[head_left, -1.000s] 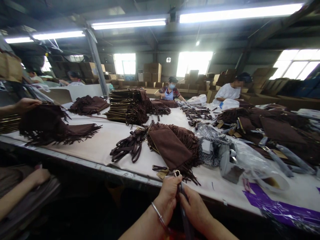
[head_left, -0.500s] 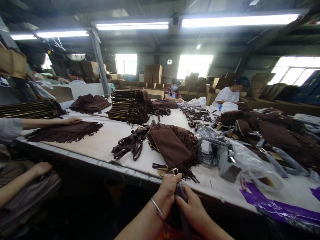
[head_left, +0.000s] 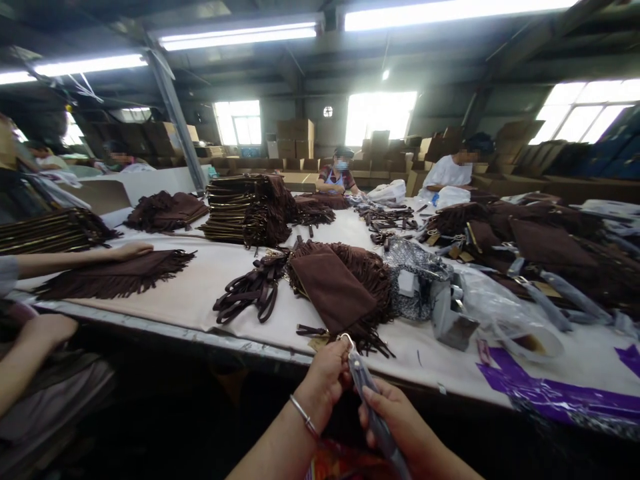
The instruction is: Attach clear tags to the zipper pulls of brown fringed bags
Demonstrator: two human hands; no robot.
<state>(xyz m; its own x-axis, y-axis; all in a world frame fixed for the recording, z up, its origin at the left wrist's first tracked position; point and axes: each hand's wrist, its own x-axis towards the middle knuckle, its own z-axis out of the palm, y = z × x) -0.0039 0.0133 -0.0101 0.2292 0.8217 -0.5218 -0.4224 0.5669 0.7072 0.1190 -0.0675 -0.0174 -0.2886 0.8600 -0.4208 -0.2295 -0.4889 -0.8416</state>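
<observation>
My left hand, with a silver bangle at its wrist, pinches beside the metal clasp at the table's front edge. A dark strap, seemingly wrapped in clear plastic, runs down from the clasp. Around its middle the fingers of my right hand are closed. Just beyond lies a brown fringed pouch on top of other fringed pieces, with a tan tag at its lower corner. To the left of the pouch is a bundle of dark wrist straps.
A tape dispenser and clear plastic lie right of the pouch, near purple film. Stacked zippered pouches stand behind. At left a co-worker's hand rests on a fringed piece. More people work across the table.
My right hand has shifted down and right along the strap, and more of the strap shows between my hands. My left hand has moved slightly left. The whole view has shifted a little.
</observation>
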